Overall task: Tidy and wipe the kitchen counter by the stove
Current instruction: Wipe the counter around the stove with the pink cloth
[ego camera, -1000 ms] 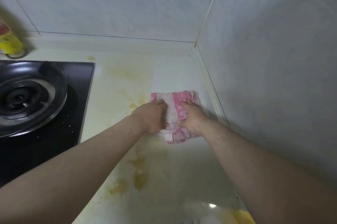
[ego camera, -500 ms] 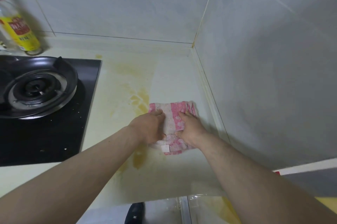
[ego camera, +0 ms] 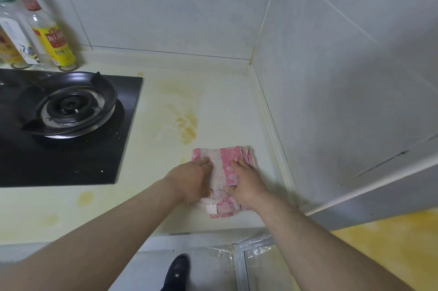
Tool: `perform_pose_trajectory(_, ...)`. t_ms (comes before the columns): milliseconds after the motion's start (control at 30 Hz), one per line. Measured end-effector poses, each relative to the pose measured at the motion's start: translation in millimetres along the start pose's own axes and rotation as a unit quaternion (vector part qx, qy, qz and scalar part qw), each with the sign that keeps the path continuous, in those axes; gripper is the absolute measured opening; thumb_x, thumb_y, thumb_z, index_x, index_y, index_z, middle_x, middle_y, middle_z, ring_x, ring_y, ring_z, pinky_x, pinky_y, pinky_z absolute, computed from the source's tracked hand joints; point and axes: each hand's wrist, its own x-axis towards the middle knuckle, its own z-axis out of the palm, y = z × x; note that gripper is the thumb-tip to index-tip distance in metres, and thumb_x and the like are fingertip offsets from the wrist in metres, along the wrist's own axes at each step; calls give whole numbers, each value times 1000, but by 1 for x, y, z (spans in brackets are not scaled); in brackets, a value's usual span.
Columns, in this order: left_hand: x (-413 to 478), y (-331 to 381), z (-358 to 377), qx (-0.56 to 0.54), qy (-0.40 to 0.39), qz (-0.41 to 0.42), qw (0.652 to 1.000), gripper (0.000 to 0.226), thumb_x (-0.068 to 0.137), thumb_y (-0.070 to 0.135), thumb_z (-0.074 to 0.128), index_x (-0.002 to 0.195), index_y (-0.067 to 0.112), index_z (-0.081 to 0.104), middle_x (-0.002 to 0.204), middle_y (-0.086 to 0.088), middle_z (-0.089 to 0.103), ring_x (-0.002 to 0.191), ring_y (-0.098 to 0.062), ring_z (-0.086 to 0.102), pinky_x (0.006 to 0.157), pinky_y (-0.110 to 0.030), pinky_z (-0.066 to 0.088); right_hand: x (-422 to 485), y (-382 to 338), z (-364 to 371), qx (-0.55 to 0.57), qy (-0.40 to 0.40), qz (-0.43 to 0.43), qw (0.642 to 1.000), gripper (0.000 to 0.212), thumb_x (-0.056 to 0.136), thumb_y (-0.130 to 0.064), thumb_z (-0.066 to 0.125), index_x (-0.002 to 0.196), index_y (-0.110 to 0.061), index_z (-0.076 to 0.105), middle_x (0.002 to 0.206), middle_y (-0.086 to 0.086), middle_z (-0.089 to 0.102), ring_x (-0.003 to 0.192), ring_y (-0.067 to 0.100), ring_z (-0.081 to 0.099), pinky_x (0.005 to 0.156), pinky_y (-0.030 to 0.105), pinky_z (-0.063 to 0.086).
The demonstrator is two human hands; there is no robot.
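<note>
Head view: the left hand (ego camera: 192,181) and right hand (ego camera: 246,184) lie flat with fingers extended, side by side, pressing the pink cloth (ego camera: 227,162) onto the table (ego camera: 225,101) to the right of the stove (ego camera: 71,110). Since the earlier frames, cloth and hands have drawn back toward the table's near edge. Yellow stains (ego camera: 187,127) remain beyond the cloth. Judgement: wiping is partway done and further passes are needed.

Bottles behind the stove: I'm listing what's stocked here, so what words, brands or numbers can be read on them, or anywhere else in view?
Yellow-labelled bottle: pale characters on a red panel, darker ones below, too blurred to read.
White-labelled bottle: a dark drawing; any text is smeared, unreadable.
Orange-labelled bottle at the left edge: unreadable.
Pink cloth: white tag, no print legible.
Nothing can be quoted.
</note>
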Motion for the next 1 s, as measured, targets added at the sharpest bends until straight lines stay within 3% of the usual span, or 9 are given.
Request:
perform_pose_trajectory(200,-29,10,15,-3,-8,-17,1000,85,90,38,61,155,12,15,164,-3,7,149,-15,17,117,-26,19,-35,-1,12,7,0,-5,1000,83,90,-28,67,156,-21,17,165,2,5,151,18,6,122,26,6)
perform_pose_trajectory(700,-91,27,39,25,-39,-48,998,88,91,43,60,156,13,9,164,0,3,148,-16,19,116,-31,27,-97,-6,32,-7,-13,-35,999,79,91,-32,61,156,-20,18,165,4,5,151,18,6,119,24,4)
perform_pose_trajectory(800,-107,33,44,12,-30,-71,997,86,93,54,50,156,11,9,164,-2,5,149,-17,17,116,-32,25,-108,-13,28,9,-39,-54,998,64,95,-27,51,154,-15,27,163,6,16,150,21,12,118,25,10)
perform_pose_trajectory(900,-120,41,46,-3,-11,-104,995,74,99,50,37,155,7,14,164,-6,6,150,-18,15,116,-31,24,-113,-18,24,57,-35,-61,996,51,96,-18,49,145,-9,42,152,9,40,139,24,38,115,31,30)
perform_pose_trajectory(1000,-129,35,54,-33,24,-140,989,64,101,51,25,148,9,31,163,-6,14,147,-19,24,112,-31,33,-109,-18,21,127,-36,-60,989,55,96,-16,55,148,-18,41,152,-2,42,135,14,44,113,29,35)
